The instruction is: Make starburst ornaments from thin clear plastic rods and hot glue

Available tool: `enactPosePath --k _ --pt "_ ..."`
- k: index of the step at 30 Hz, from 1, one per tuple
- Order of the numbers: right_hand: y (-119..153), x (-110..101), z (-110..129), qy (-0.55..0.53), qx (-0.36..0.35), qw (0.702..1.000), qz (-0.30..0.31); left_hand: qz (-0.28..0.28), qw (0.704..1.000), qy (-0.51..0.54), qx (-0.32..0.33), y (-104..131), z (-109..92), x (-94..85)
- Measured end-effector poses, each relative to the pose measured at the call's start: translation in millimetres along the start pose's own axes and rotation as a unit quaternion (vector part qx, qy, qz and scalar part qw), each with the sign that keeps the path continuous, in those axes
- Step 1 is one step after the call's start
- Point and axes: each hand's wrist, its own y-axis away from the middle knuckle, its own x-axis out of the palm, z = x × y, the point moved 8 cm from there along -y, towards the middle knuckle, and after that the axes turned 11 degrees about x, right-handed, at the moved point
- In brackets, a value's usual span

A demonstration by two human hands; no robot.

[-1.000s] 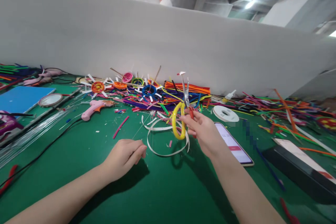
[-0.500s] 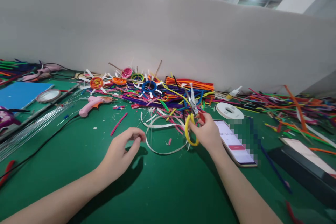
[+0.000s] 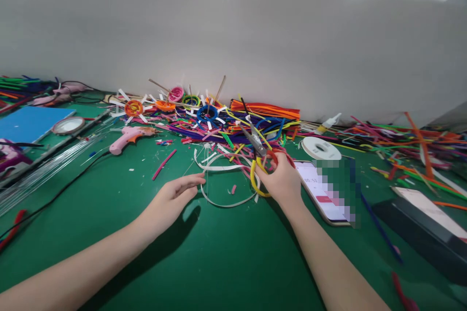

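Note:
My right hand (image 3: 282, 178) is closed on the handles of scissors (image 3: 258, 145), one yellow and one red; the blades point up and to the left over the pipe cleaners (image 3: 241, 131). My left hand (image 3: 180, 192) is above the green table, fingers stretched forward and the thumb close beneath them. Thin clear thread (image 3: 207, 187) hangs near its fingertips; whether the fingers hold it is too fine to tell. Between the hands lies a curled white strip (image 3: 228, 205), with a small pink piece (image 3: 233, 189) inside its loop.
A pink glue gun (image 3: 127, 138) lies left, its black cord running toward me. Wheel-shaped pieces such as an orange one (image 3: 134, 108) and a blue one (image 3: 207, 115) stand behind. A white spool (image 3: 321, 148), a phone (image 3: 328, 199) and a dark case (image 3: 423, 233) are right.
My left fingers have straightened and moved slightly forward. The scissors have tilted further left in my right hand, their blades lower. The view has dipped slightly.

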Motion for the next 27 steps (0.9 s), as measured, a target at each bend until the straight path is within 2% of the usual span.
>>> enactPosePath --k 8,18,27 --pt "1.0 2.5 1.5 0.005 -0.008 1.000 0.007 -0.001 0.999 -0.038 0.038 -6.9 -4.3 -2.2" --pt "1.7 2.0 3.1 0.033 -0.004 0.999 0.010 0.006 1.000 0.004 0.009 -9.1 2.8 0.2" --pt "1.6 3.9 3.1 0.031 -0.006 0.999 0.019 0.001 0.999 0.043 0.007 -16.3 -3.3 4.3"
